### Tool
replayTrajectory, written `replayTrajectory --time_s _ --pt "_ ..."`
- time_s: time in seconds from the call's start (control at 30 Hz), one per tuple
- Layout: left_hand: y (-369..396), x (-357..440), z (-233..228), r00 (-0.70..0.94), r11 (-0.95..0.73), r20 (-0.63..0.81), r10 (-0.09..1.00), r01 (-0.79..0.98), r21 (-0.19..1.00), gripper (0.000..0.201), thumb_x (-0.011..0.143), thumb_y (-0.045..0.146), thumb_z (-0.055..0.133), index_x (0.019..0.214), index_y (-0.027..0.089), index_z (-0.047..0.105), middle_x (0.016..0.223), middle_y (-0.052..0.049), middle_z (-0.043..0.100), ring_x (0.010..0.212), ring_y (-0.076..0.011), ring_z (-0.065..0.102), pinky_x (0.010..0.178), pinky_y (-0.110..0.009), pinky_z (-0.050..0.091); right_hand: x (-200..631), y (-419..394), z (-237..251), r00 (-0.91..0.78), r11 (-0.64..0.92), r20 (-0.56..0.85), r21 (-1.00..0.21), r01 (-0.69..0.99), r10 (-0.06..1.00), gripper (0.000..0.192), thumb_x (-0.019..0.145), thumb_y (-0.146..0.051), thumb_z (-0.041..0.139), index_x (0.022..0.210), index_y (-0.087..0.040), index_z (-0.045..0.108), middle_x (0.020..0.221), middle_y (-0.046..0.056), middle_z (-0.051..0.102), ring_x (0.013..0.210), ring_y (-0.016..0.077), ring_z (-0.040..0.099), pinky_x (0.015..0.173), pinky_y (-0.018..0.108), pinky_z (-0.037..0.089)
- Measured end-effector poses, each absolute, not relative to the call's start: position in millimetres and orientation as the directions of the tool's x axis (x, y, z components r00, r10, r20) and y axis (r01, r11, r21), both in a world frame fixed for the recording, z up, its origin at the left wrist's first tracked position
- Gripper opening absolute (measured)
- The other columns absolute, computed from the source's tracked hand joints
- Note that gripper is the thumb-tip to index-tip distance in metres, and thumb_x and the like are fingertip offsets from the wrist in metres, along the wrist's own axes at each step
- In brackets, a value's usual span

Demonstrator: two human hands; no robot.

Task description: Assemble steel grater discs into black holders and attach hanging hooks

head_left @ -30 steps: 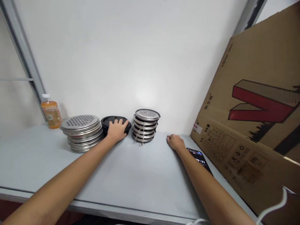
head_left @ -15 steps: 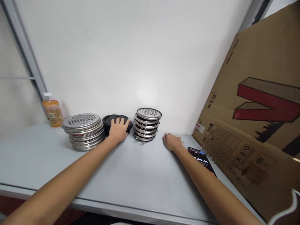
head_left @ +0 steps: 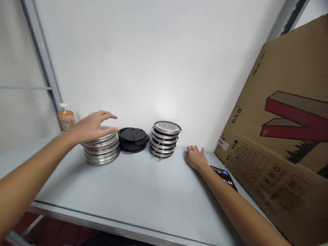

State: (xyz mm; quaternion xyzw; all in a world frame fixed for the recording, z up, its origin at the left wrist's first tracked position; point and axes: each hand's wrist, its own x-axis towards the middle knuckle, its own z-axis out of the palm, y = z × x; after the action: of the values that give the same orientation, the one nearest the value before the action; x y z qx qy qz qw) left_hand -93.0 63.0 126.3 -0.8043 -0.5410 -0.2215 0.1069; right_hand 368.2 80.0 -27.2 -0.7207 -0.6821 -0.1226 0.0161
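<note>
Left hand [head_left: 93, 126] moved over metal stack [head_left: 102, 150], fingers spread

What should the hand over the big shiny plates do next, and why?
Probably lower a little and close on the top perforated steel disc. The left hand hangs open just above the stack of large steel discs, fingers spread and holding nothing. The right hand lies flat on the grey table, so it seems only the left is reaching.

We note a plain white wall [head_left: 159, 61] behind a pale grey table [head_left: 143, 191]. A grey metal upright [head_left: 41, 58] stands at left; a large printed cardboard sheet [head_left: 282, 136] leans at right. Lighting is even.
</note>
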Motion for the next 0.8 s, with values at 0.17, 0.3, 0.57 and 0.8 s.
replayTrajectory --time_s 0.17,0.3,0.57,0.8 --pt "105.9 -143.0 132.9 0.225 -0.225 -0.019 0.974 0.974 0.015 0.119 0.065 0.085 0.061 0.161 0.025 0.023 0.165 -0.019 0.024 0.149 -0.0455 0.026 0.117 -0.055 0.030 348.5 67.6 4.4 -0.063 0.045 0.098 0.169 0.985 0.993 0.038 0.099 -0.030 0.040 0.111 -0.010 0.070 0.115 0.022 0.070 0.112 0.0340 0.064 0.108 0.057 0.031" --pt "115.4 -137.4 131.3 0.241 -0.232 -0.222 0.945 0.970 0.065 0.125 0.065 0.082 0.062 0.163 0.021 0.014 0.166 -0.015 0.022 0.149 -0.0414 0.029 0.117 -0.046 0.034 335.9 49.6 25.3 -0.093 0.089 0.032 0.111 0.990 0.995 0.040 0.099 -0.039 0.041 0.116 -0.017 0.069 0.113 0.018 0.071 0.103 0.0307 0.069 0.084 0.040 0.049" --pt "110.6 -141.8 134.2 0.338 -0.329 -0.064 0.939 0.937 0.120 0.098 0.079 0.066 0.063 0.157 0.015 0.032 0.157 -0.014 0.042 0.136 -0.0372 0.047 0.112 -0.050 0.038 306.3 -12.0 43.9 -0.332 0.337 0.068 -0.291 0.895 0.941 0.028 0.092 -0.038 0.056 0.101 -0.021 0.076 0.103 0.008 0.078 0.091 0.0249 0.071 0.075 0.032 0.051" --pt "50.4 -63.5 143.2 0.672 -0.661 0.019 0.740 0.722 0.202 0.100 0.075 0.064 0.068 0.158 0.022 0.031 0.162 -0.007 0.036 0.142 -0.0344 0.038 0.118 -0.041 0.028 298.3 -26.2 73.3 -0.453 0.432 0.088 -0.499 0.751 0.887 0.029 0.090 -0.039 0.061 0.107 -0.020 0.074 0.097 0.006 0.078 0.084 0.0221 0.072 0.072 0.030 0.052"
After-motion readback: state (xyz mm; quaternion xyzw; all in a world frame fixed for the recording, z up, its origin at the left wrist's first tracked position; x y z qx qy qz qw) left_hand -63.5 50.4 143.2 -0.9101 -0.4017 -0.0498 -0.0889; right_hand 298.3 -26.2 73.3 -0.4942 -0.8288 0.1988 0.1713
